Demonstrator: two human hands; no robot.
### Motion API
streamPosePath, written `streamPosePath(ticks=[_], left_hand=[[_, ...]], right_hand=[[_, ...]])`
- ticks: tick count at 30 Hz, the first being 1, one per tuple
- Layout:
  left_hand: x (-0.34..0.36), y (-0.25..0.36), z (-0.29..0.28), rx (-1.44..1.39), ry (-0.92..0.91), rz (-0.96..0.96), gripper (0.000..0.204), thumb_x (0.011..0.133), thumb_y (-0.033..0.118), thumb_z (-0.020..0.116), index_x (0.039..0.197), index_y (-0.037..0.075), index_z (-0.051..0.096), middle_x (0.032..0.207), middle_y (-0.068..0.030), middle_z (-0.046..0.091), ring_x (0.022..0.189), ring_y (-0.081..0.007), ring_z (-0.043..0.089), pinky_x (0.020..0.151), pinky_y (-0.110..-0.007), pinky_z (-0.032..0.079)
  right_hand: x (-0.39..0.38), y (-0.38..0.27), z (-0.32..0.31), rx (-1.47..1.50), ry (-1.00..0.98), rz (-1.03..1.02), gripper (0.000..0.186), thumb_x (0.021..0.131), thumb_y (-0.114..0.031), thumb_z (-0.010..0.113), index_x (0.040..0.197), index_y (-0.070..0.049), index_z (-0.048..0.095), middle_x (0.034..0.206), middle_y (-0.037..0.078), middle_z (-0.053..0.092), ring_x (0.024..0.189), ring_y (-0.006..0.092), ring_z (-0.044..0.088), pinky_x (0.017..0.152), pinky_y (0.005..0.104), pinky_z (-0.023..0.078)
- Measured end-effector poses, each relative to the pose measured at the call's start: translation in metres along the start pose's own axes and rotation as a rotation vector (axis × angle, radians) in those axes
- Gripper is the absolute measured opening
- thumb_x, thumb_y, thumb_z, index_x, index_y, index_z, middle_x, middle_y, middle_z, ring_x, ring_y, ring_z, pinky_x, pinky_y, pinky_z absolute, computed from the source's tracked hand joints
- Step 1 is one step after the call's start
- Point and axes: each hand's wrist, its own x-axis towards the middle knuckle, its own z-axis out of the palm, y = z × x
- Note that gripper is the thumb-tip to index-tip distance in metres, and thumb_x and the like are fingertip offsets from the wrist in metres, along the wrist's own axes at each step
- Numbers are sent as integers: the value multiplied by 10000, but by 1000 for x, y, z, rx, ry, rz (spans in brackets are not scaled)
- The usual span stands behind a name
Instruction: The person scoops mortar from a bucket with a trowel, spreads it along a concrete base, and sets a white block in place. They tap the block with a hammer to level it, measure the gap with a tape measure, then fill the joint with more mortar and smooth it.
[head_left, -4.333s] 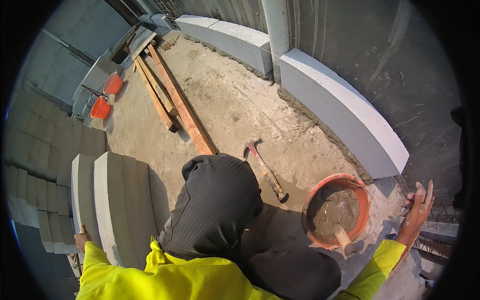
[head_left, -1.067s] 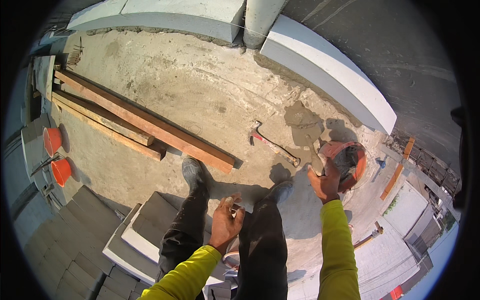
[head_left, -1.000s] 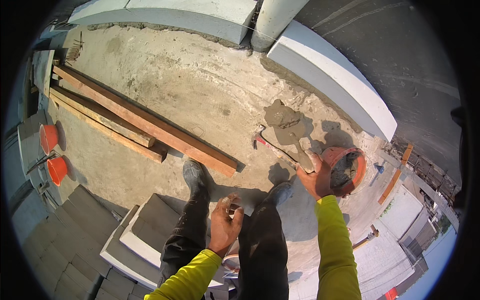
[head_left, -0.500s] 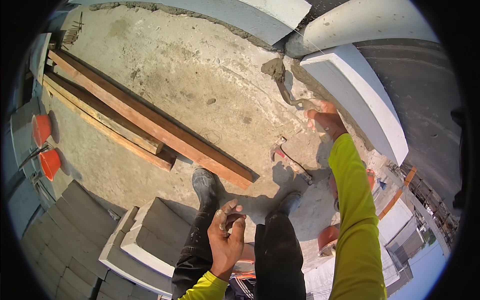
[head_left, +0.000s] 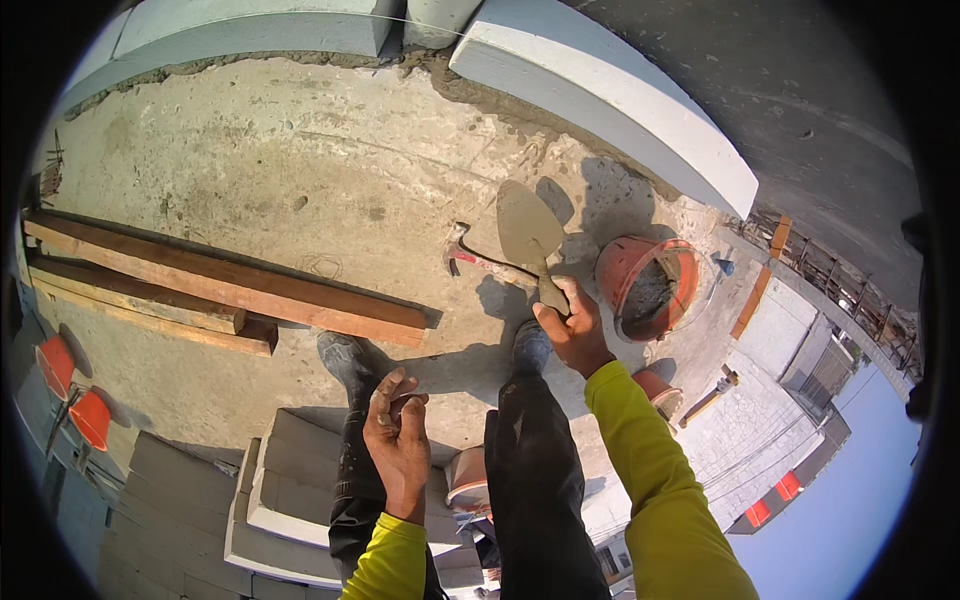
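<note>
The mortar-coated grey trowel (head_left: pixel 528 222) was positioned left of the round orange bucket (head_left: pixel 614 272), raised above floor level, its shadow separate from the blade. The blade was broad, flat and rounded at its far end, narrowing toward a mortar-smeared handle. The right hand (head_left: pixel 578 332), at the bucket's near left, was wrapped around that handle. The left hand (head_left: pixel 400 440), farther left and nearer the body than the bucket, was half open, fingers loosely curved; whether a fingertip met the thumb could not be determined.

The bucket contained wet grey mortar (head_left: pixel 650 292). The red-handled claw hammer (head_left: pixel 488 264) lay left of it, the shaft partly hidden behind the trowel. Beyond the bucket, a smooth, straight-edged white block (head_left: pixel 605 105) sat on a rough mortar bed (head_left: pixel 452 82). Gritty, pale concrete floor (head_left: pixel 370 170) extended broadly leftward from the bucket, bordered by squared reddish-brown timber (head_left: pixel 240 285).
</note>
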Motion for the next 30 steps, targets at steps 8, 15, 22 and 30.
streamPosePath(ticks=[8, 15, 22, 30], left_hand=[[-19, -32, 41, 209, -109, -4, 364, 947, 89, 570, 1288, -34, 598, 1128, -163, 667, 931, -199, 683, 841, -327, 563], [-32, -46, 75, 313, -189, 81, 370, 940, 125, 579, 1274, -33, 606, 1123, -164, 670, 914, -205, 685, 823, -321, 562], [-38, -60, 86, 415, -158, 81, 400, 934, 121, 572, 1283, -74, 589, 1106, -161, 657, 926, -195, 671, 825, -321, 559], [-42, -74, 82, 422, -224, 94, 419, 967, 183, 591, 1332, -25, 580, 1150, -142, 658, 926, -184, 677, 828, -307, 558]], right_hand=[[-162, 91, -193, -776, 133, 414, 357, 919, -169, 619, 1215, 18, 550, 1067, 282, 631, 936, 488, 654, 797, 547, 542], [-87, 195, -238, -795, -202, 584, 269, 882, -162, 621, 1029, 58, 668, 950, 320, 694, 908, 393, 711, 809, 502, 565], [-58, 210, -176, 268, 356, 665, 301, 890, -191, 715, 1046, 50, 624, 718, 89, 608, 530, 153, 579, 461, 323, 463], [-95, 219, -129, 222, 674, 563, 314, 842, -170, 768, 1053, 15, 628, 806, 73, 651, 655, 169, 619, 607, 327, 515]])
